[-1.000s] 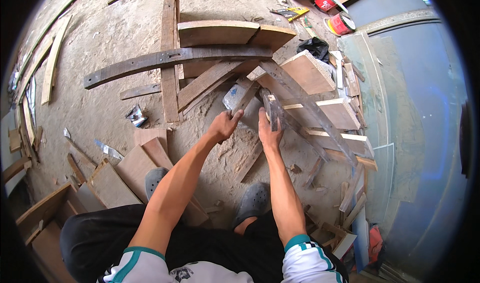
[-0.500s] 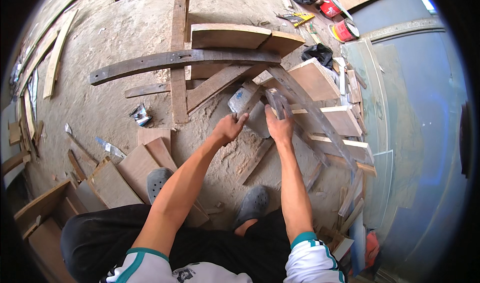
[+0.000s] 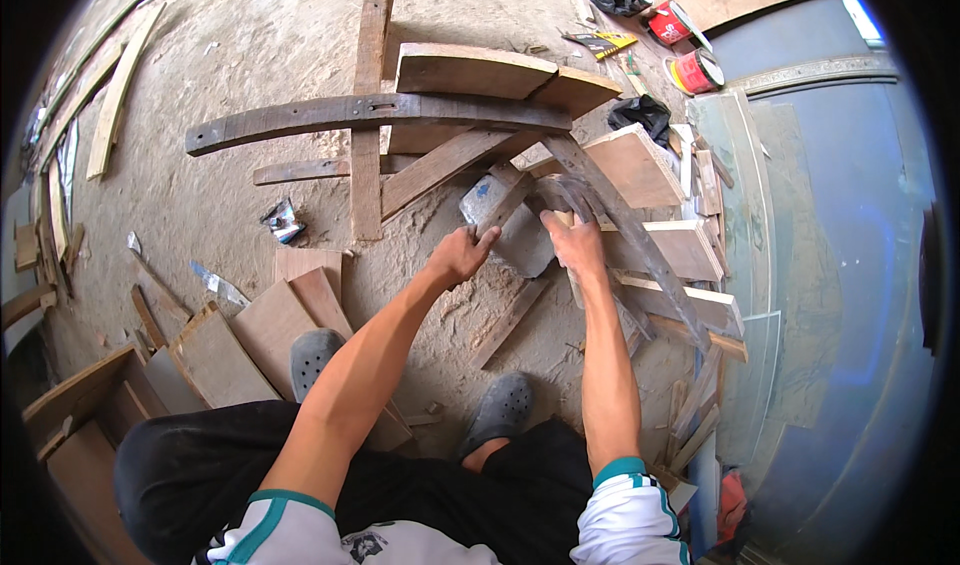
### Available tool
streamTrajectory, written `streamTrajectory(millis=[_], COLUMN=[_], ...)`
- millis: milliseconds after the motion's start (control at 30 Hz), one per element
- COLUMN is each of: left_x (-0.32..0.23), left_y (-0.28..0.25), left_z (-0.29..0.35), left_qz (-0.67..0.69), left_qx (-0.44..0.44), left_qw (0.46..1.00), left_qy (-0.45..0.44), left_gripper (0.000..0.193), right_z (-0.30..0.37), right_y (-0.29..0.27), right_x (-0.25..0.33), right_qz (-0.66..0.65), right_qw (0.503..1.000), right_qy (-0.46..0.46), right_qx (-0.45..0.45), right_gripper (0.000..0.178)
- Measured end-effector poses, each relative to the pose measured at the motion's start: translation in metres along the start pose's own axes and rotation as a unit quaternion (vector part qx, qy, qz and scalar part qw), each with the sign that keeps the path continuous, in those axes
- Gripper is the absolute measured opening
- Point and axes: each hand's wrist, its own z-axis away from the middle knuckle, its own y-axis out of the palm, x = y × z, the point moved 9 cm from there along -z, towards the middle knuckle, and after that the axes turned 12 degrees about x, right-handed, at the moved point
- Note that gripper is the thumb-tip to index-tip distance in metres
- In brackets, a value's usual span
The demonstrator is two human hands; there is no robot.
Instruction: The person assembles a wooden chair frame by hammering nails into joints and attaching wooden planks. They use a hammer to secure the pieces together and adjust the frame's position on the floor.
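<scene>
My left hand (image 3: 462, 255) is closed round the lower end of a short dark wooden piece (image 3: 512, 195). That piece stands against a grey block with a blue mark (image 3: 482, 201), beside a larger grey rounded surface (image 3: 524, 240). My right hand (image 3: 577, 247) is closed on a grey-brown piece (image 3: 572, 195), smeared by motion, whose kind I cannot make out. A pale end shows by the thumb. Just beyond both hands lies a frame of old timber, with a long curved dark beam (image 3: 300, 120) and a slanting leg (image 3: 640, 240).
An upright plank (image 3: 366, 190) crosses the curved beam. Boards (image 3: 270, 330) and offcuts lie left of my feet; pale-edged panels (image 3: 670, 245) stack at right beside glass sheets (image 3: 765, 365). Paint cans (image 3: 697, 70), a yellow-and-black saw (image 3: 602, 42) and a black bag (image 3: 640, 115) sit at far right.
My right hand has shifted slightly right, and the piece in it has swung and blurred. My left hand stays at the dark wooden piece. The whole view has shifted a little.
</scene>
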Motion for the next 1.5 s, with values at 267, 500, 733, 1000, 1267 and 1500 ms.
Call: streamTrajectory(millis=[267, 500, 733, 1000, 1267, 1500], left_x=[-0.001, -0.001, 0.008, 0.003, 0.000, -0.003], left_y=[-0.001, -0.004, -0.001, 0.000, -0.003, -0.003], left_z=[0.001, 0.003, -0.002, -0.001, 0.005, 0.001], left_qz=[-0.005, 0.001, 0.002, 0.000, 0.005, -0.012], left_qx=[0.009, 0.004, 0.001, 0.012, 0.001, 0.003], left_qw=[1.000, 1.000, 1.000, 1.000, 1.000, 1.000], left_qy=[-0.003, 0.002, 0.002, 0.007, 0.010, -0.003], left_gripper=[0.077, 0.077, 0.074, 0.075, 0.075, 0.074], right_z=[0.001, 0.015, 0.037, 0.024, 0.049, 0.034], right_y=[0.003, -0.001, -0.005, -0.003, 0.001, 0.021], right_x=[0.007, 0.037, 0.037, 0.033, 0.065, 0.029], right_qz=[0.006, 0.021, 0.160, 0.188, 0.273, 0.136], right_qw=[0.998, 1.000, 0.969, 0.949, 0.909, 0.920], right_qy=[0.049, 0.008, -0.135, -0.210, -0.248, -0.330], right_qx=[0.039, 0.008, -0.128, -0.141, -0.193, -0.163], right_gripper=[0.053, 0.049, 0.025, 0.018, 0.009, 0.014])
